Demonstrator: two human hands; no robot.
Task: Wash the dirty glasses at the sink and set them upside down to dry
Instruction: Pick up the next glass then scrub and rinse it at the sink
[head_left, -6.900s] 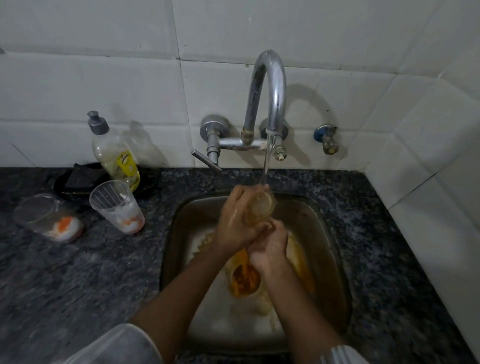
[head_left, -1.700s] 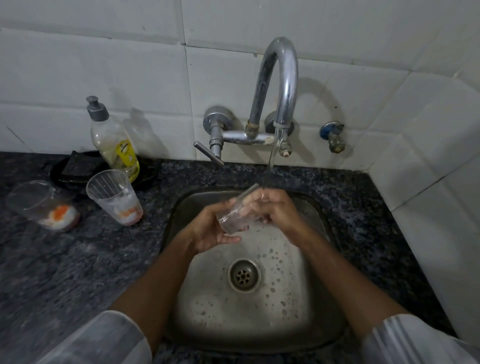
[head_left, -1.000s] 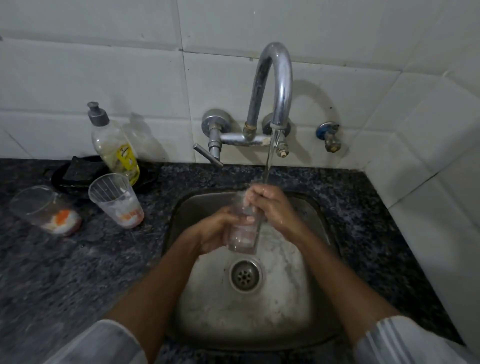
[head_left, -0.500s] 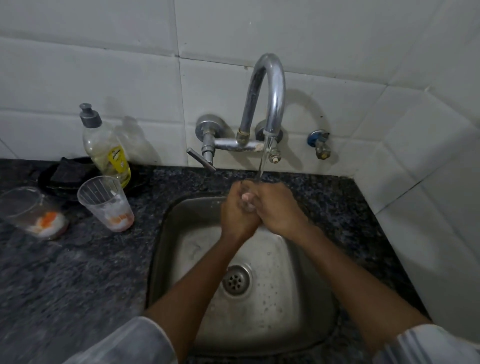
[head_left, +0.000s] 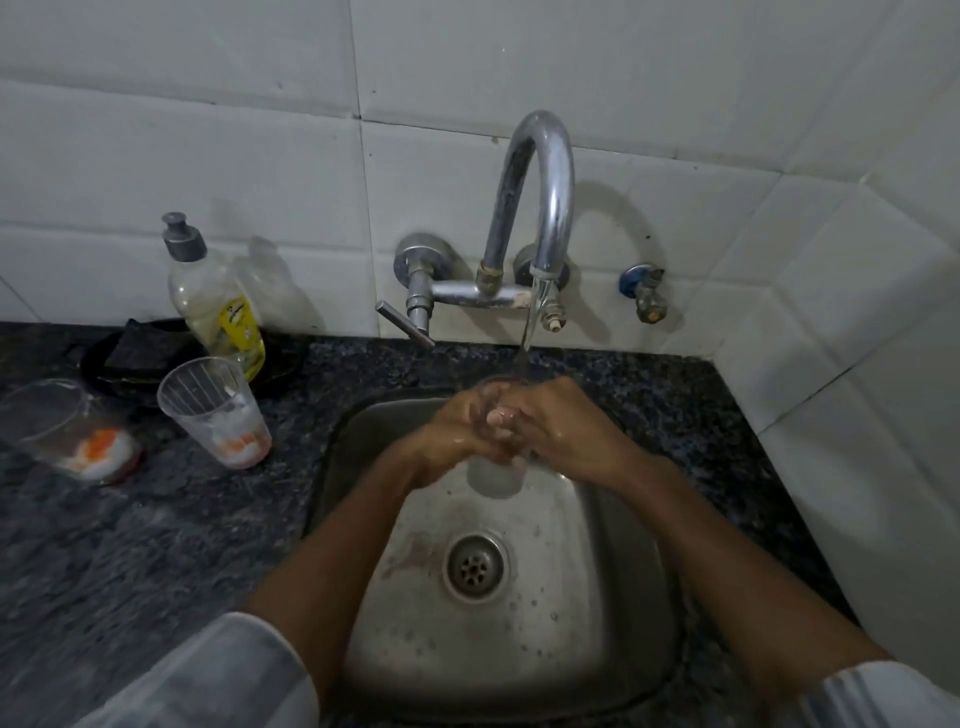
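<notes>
A clear glass (head_left: 494, 478) hangs upright over the steel sink (head_left: 358, 447), its mouth under the running stream from the tap (head_left: 545, 208). My left hand (head_left: 447, 441) and my right hand (head_left: 561, 431) are both wrapped around its upper part, fingers overlapping, so only its bottom shows. Two dirty glasses wait on the dark counter at the left. One (head_left: 215, 413) stands upright with white and orange residue. The other (head_left: 67, 431) lies tilted with orange and white residue.
A dish soap bottle (head_left: 215, 306) stands by the wall in front of a black dish (head_left: 130, 358) holding a dark sponge. The sink drain (head_left: 474, 569) is uncovered. A small valve (head_left: 644, 293) juts from the tiled wall at right. Speckled counter (head_left: 130, 545) surrounds the sink.
The orange dirt seen in the sink earlier has washed away. Over the last second both hands have closed around the glass under the stream, and its bottom now shows below them.
</notes>
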